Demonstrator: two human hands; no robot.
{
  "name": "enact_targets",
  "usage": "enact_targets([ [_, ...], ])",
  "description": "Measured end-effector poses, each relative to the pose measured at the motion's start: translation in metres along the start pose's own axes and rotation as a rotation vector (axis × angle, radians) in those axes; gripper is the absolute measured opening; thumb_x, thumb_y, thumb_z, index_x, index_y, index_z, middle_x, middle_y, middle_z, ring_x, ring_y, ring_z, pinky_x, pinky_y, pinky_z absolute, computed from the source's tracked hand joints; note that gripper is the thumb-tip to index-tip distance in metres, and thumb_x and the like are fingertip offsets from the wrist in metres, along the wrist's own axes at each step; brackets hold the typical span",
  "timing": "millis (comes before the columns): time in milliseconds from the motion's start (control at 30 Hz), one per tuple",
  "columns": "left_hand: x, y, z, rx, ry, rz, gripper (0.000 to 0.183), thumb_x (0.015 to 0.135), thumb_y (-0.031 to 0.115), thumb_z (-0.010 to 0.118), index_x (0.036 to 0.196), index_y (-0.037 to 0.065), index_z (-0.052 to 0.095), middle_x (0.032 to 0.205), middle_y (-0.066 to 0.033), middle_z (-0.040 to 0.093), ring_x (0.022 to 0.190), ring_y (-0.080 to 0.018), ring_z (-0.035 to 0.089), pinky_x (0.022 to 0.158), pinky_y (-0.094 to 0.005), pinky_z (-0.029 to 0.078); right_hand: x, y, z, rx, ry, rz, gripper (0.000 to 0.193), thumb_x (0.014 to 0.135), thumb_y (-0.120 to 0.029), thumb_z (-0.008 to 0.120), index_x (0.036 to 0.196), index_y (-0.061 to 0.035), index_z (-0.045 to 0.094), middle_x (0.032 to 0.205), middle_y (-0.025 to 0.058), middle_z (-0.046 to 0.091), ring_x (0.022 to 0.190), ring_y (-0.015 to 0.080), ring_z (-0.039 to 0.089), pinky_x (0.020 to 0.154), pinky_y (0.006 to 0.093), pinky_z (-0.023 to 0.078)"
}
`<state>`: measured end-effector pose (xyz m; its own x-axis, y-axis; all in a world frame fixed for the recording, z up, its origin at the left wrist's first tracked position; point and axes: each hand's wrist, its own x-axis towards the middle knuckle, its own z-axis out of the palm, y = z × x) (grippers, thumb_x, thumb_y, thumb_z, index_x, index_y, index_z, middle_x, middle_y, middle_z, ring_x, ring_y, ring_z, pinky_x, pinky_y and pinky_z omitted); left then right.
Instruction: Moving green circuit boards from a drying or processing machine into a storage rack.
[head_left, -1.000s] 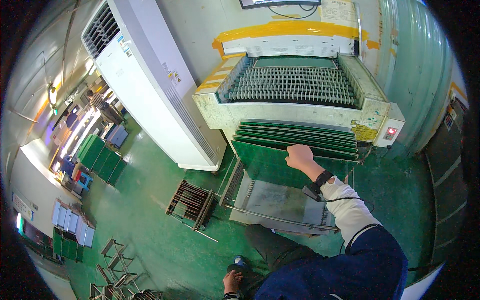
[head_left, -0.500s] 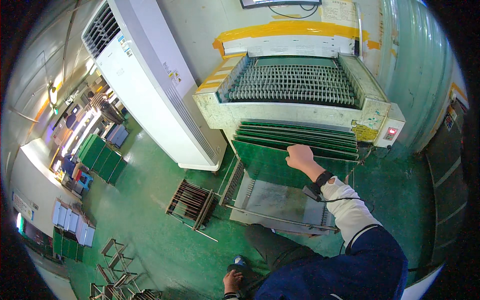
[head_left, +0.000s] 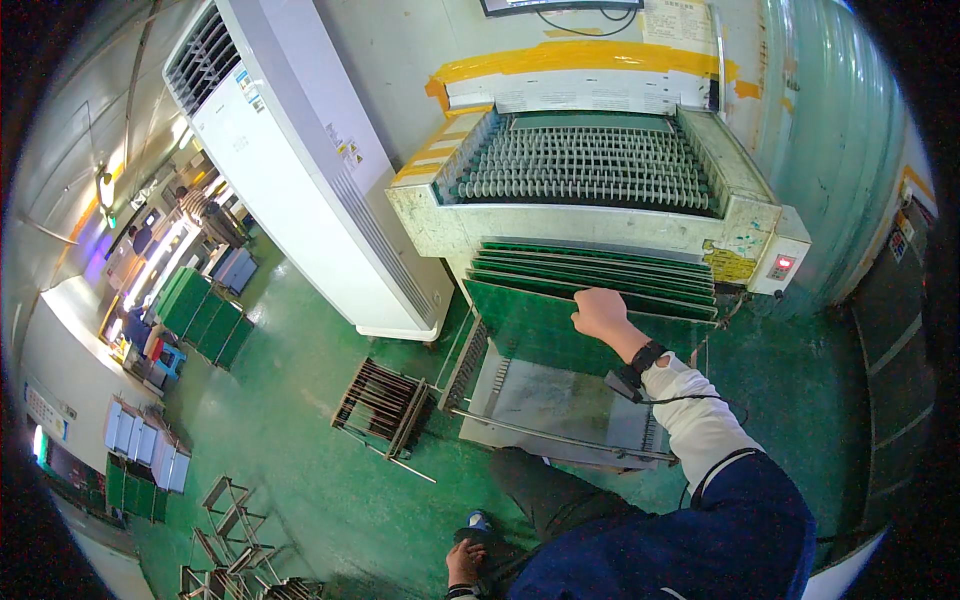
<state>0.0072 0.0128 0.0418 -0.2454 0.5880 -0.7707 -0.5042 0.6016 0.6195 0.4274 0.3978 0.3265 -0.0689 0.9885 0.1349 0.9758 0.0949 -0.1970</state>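
My right hand is closed over the top edge of the front green circuit board, which leans back in a slotted metal rack. Behind it several more green boards stand in a row, tilted the same way. A grey plate with slotted strips forms the near part of the rack. My left hand lies low by my dark trouser leg, holding nothing that I can see, its fingers loosely bent.
A roller conveyor machine stands behind the boards, with a control box on its right. A tall white air conditioner is at left. On the green floor sit a smaller rack and metal frames. People work far left.
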Motion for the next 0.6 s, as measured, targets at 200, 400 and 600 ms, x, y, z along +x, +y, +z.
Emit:
enact_targets([
  [200,-0.0017,-0.0001,0.0017,-0.022,0.019,-0.013,0.03,0.088,0.018,0.053,0.11,-0.003,0.048,0.081,-0.019,0.065,0.058,-0.0236,0.063,0.048,-0.027,0.049,-0.0003,0.0017,0.001,-0.006,0.004,-0.01,0.024,0.071,-0.028,0.065,0.08,-0.0057,0.062,0.081,0.0138,0.063,0.081,0.0326,0.061,0.069,0.0446,0.048],
  [400,0.002,-0.0023,-0.0039,-0.036,-0.021,-0.002,0.03,0.088,0.018,0.053,0.109,-0.003,0.048,0.082,-0.0185,0.065,0.059,-0.0238,0.063,0.048,-0.0263,0.049,-0.001,-0.0006,-0.0014,0.005,0.003,-0.001,0.024,0.071,-0.028,0.065,0.08,-0.0057,0.062,0.081,0.0137,0.063,0.082,0.0325,0.061,0.07,0.0444,0.048],
  [600,-0.0014,-0.0017,0.0004,0.003,0.015,0.016,0.029,0.087,0.018,0.054,0.107,-0.003,0.049,0.08,-0.0176,0.065,0.057,-0.0225,0.062,0.048,-0.0268,0.049,-0.0021,-0.0022,-0.0048,-0.002,-0.023,0.009,0.024,0.072,-0.028,0.064,0.082,-0.0059,0.063,0.083,0.0141,0.064,0.083,0.0328,0.061,0.071,0.0442,0.048],
])
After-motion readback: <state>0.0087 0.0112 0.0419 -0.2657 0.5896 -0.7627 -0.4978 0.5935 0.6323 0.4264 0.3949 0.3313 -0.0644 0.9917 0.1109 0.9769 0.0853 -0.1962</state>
